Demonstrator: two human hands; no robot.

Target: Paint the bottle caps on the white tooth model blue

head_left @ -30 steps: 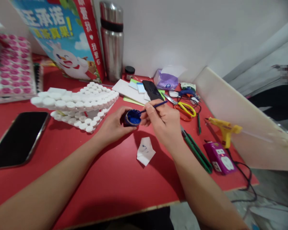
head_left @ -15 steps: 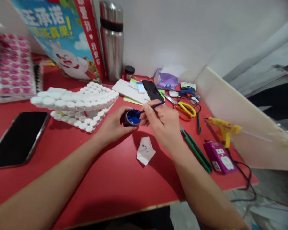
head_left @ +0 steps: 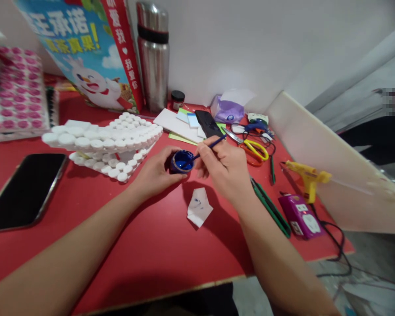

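Note:
My left hand [head_left: 158,171] is closed around a small open jar of blue paint [head_left: 177,170], tilted a little toward me. Between the thumb and fingers of my right hand [head_left: 222,164] is a thin dark paintbrush [head_left: 202,152], its tip down inside the jar. Just below the jar, a piece of white paper [head_left: 200,210] with a few blue marks lies on the red table [head_left: 145,263]. To the left of my left hand stands a structure of white round discs [head_left: 102,145].
A large phone [head_left: 26,191] lies at left. Behind are a steel flask [head_left: 154,66], a black-lidded jar [head_left: 178,98] and a second phone [head_left: 208,123]. Scissors [head_left: 255,151], a green utility knife [head_left: 271,208], a yellow glue gun [head_left: 307,175] and a purple box [head_left: 301,215] lie to the right.
The brush tip has gone deeper into the paint, toward the near side of the jar. My right hand has shifted slightly; my left hand holds the jar in the same place.

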